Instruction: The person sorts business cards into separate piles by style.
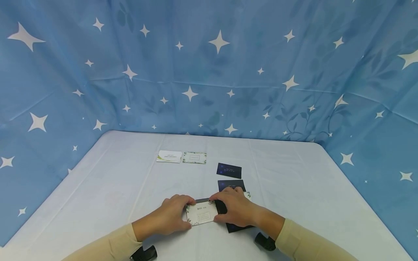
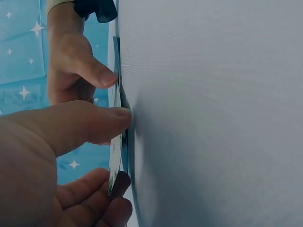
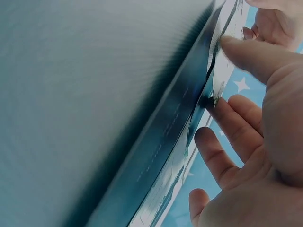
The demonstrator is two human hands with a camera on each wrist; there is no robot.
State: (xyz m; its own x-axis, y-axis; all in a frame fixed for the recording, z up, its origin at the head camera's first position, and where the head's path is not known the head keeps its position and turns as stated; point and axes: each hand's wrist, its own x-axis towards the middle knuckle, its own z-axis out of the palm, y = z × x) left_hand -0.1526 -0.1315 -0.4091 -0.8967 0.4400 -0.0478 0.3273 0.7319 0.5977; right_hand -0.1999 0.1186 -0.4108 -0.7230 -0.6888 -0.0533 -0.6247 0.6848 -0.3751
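Observation:
Near the front middle of the table, a white business card with a leafy border point(image 1: 201, 213) lies between both hands. Its left edge is pinched by my left hand point(image 1: 171, 215), thumb at the near corner and fingers at the far one. My right hand point(image 1: 238, 209) grips the right edge the same way. A dark card point(image 1: 202, 200) peeks out behind the white one. Under and around the right hand are more dark cards point(image 1: 231, 184) and a leafy white card point(image 1: 247, 195), partly hidden. In the right wrist view, thumb and fingers hold the white card point(image 3: 223, 71) just above a dark card point(image 3: 156, 137).
Farther back on the white-covered table point(image 1: 107, 181) lie a white card with a green curve point(image 1: 169, 156) and a leafy white card point(image 1: 194, 157), side by side. A dark card point(image 1: 229, 170) lies right of them. A blue star-patterned curtain point(image 1: 209, 72) surrounds the table's back and sides.

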